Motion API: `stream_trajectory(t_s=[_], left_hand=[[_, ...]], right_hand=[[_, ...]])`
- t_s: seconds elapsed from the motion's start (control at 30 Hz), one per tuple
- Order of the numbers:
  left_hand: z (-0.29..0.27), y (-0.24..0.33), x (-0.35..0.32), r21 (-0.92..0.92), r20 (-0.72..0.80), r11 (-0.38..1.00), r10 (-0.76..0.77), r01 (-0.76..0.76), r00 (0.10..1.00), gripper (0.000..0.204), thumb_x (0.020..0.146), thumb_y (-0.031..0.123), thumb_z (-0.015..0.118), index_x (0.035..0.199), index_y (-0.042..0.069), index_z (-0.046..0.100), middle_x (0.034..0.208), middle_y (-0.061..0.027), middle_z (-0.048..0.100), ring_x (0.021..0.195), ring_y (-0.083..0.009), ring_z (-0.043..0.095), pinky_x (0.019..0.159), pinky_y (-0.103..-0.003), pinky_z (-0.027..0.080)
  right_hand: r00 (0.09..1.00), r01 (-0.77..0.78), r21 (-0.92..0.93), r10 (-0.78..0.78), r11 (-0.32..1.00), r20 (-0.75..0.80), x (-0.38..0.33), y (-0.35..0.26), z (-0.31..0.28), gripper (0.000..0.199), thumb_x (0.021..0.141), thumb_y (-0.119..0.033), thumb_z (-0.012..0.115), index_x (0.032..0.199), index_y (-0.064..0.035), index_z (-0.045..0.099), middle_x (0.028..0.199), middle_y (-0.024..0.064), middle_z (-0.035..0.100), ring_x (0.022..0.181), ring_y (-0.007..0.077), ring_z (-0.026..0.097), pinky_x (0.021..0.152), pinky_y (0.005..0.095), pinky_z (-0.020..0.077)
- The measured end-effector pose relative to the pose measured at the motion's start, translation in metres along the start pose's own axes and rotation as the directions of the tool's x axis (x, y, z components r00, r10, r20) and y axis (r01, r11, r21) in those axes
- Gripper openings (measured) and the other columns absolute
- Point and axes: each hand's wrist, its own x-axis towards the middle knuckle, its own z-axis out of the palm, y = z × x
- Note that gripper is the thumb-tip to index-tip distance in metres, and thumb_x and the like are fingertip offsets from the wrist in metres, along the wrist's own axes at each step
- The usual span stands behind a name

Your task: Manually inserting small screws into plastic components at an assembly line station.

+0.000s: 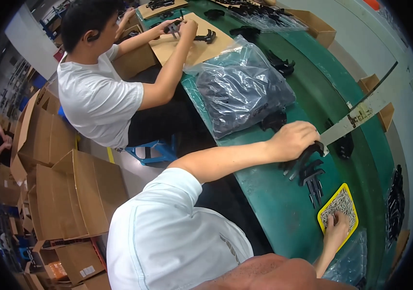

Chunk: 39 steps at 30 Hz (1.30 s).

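My left hand [293, 141] is closed over a curved black plastic part [309, 155] on the green work surface. Right beside that part lies another black plastic piece with long prongs [311, 181]. My right hand [338, 229] reaches into a yellow tray [320, 218] filled with small silvery screws [340, 203]. Its thumb and fingers are pinched together among the screws; whatever sits between them is too small to make out.
A clear bag of dark parts [238, 94] rests beyond my left arm. A metal bracket [356, 118] crosses the green bench [274, 208]. At the left, a co-worker [100, 92] handles black parts over cardboard; open cartons [78, 193] stand behind me.
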Motion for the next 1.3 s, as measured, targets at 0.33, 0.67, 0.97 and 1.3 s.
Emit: stream_trajectory(t_s=[0.33,0.67,0.97,1.3], left_hand=[[0.032,0.055,0.014,-0.416,0.269,0.752,-0.435,0.512,0.859,0.021,0.098,0.004,0.055,0.119,0.004,0.053,0.098,-0.0154,0.068,0.075,-0.0347,0.065,0.074,-0.042,0.053],[0.047,0.075,-0.010,-0.532,0.468,0.536,-0.459,0.656,0.755,0.032,0.095,0.001,0.061,0.125,0.001,0.050,0.113,-0.0110,0.062,0.088,-0.0169,0.061,0.081,-0.031,0.055],[0.046,0.097,-0.014,-0.580,0.528,0.461,-0.416,0.672,0.740,0.040,0.079,-0.010,0.059,0.116,0.004,0.053,0.097,-0.0083,0.065,0.076,-0.0199,0.059,0.070,-0.033,0.050],[0.045,0.099,-0.012,-0.624,0.455,0.555,-0.314,0.550,0.833,0.042,0.071,-0.014,0.058,0.109,0.004,0.057,0.099,-0.0106,0.066,0.086,-0.0249,0.061,0.078,-0.035,0.052]], right_hand=[[0.983,-0.065,0.084,0.078,0.994,-0.166,-0.009,0.006,-0.003,0.017,0.095,-0.014,0.070,0.100,0.0020,0.074,0.099,0.0123,0.073,0.088,0.0316,0.066,0.084,0.0385,0.0531],[0.874,-0.182,0.853,0.478,0.490,-0.088,0.011,-0.046,-0.024,0.018,0.094,-0.005,0.072,0.110,0.0040,0.074,0.099,0.0093,0.076,0.090,0.0150,0.071,0.081,0.0257,0.0558],[0.881,0.192,0.352,-0.003,0.916,-0.474,0.014,-0.080,-0.001,0.014,0.086,0.001,0.075,0.100,-0.0016,0.075,0.092,0.0072,0.074,0.076,0.0225,0.064,0.070,0.0331,0.0522],[0.816,0.364,0.240,-0.184,0.900,-0.549,0.018,-0.085,0.012,0.017,0.084,0.002,0.076,0.100,-0.0039,0.073,0.094,0.0060,0.065,0.078,0.0227,0.057,0.071,0.0337,0.0495]])
